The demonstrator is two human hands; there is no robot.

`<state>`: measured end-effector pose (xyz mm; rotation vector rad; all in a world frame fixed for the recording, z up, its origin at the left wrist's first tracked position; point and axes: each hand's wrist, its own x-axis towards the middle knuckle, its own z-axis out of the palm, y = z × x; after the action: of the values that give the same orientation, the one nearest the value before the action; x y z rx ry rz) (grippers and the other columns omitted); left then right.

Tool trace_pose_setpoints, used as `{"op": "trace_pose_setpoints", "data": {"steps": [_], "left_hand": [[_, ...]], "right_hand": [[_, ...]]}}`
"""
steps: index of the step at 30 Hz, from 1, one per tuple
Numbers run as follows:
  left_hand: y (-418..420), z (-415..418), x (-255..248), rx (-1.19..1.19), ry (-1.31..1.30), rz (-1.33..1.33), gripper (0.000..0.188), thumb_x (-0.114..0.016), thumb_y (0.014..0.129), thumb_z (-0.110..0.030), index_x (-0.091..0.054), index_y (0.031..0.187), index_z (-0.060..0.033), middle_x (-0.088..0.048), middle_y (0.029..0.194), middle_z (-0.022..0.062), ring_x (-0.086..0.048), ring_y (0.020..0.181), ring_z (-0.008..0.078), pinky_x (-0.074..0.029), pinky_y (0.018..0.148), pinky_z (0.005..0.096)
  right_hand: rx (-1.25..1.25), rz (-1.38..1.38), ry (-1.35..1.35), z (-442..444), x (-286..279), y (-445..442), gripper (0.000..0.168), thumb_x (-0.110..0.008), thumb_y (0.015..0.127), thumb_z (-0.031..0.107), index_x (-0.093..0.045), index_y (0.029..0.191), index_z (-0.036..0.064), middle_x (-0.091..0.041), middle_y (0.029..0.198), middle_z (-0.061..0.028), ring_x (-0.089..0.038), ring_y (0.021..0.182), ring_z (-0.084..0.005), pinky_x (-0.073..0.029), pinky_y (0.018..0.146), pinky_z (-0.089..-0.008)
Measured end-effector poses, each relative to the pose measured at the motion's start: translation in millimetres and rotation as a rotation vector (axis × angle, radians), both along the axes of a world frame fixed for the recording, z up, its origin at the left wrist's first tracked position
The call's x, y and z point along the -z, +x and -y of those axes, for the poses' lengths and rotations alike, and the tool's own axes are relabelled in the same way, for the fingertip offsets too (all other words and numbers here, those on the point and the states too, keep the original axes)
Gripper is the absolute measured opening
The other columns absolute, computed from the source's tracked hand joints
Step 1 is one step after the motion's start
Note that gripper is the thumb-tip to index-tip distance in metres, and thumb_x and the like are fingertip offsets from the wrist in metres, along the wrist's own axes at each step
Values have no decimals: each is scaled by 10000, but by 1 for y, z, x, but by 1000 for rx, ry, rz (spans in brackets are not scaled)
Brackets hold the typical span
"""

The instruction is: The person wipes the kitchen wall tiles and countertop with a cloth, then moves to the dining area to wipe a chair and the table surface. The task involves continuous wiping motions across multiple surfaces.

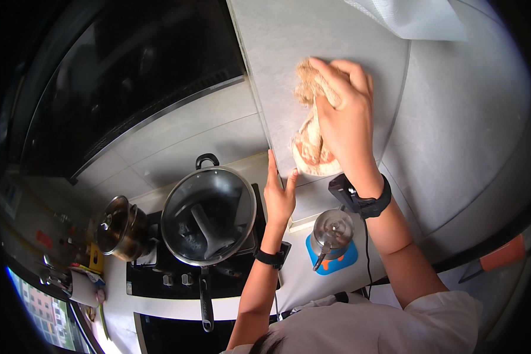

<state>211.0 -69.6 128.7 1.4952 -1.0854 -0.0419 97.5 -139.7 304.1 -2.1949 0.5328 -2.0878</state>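
Note:
My right hand is closed around a crumpled tan cloth and presses it to a grey wall tile. Part of the cloth hangs loose below the fingers, with a brownish patch on it. Lower and to the left, my left hand holds nothing; its thumb and fingers are apart, by the outer corner edge of the tiled wall. Each wrist wears a black strap with a device on it. Under my right forearm, a small metal pot with a spout or handle stands on a blue mat with orange marks.
A large wok with a long handle sits on the black gas hob, a grey spatula showing inside its rim. Left of it stands a lidded metal pot. A dark range hood juts out above. White paper hangs at the top.

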Motion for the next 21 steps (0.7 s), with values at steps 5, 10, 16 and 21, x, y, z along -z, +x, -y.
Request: {"op": "trace_pose_setpoints", "data": {"steps": [5,10,16,21], "left_hand": [[-2,1,-1,-23,2,10,721,-609,829,-89,-214,1427,-11,-420,1340,264,-478,1190,380,-428,941,375],[3,2,5,17,-99,23,713,-594,802,-15,-244,1423,-25,-445,1314,271,-512,1163,360,-442,917,374],[-2,2,0,-12,-58,-26,712,-645,843,-170,-253,1417,-16,-454,1326,235,-487,1194,347,-430,939,364],[-3,-3,-5,-1,-54,-20,706,-642,858,-229,-263,1415,-18,-438,1341,227,-461,1216,351,-421,954,368]], "right_hand": [[15,-148,-150,-20,17,20,450,-642,631,-12,-650,1057,135,-568,1011,-25,-499,933,-250,-389,801,-378],[-170,-158,-107,-15,16,14,393,-596,649,-60,-672,1002,94,-570,992,-40,-498,915,-262,-404,815,-379],[51,-118,-258,-22,-12,28,361,-605,663,-24,-658,999,97,-565,1004,-20,-491,903,-245,-390,771,-371],[17,-173,-236,-21,-11,25,351,-619,659,-14,-644,980,126,-551,996,2,-483,911,-218,-374,777,-364]]}}
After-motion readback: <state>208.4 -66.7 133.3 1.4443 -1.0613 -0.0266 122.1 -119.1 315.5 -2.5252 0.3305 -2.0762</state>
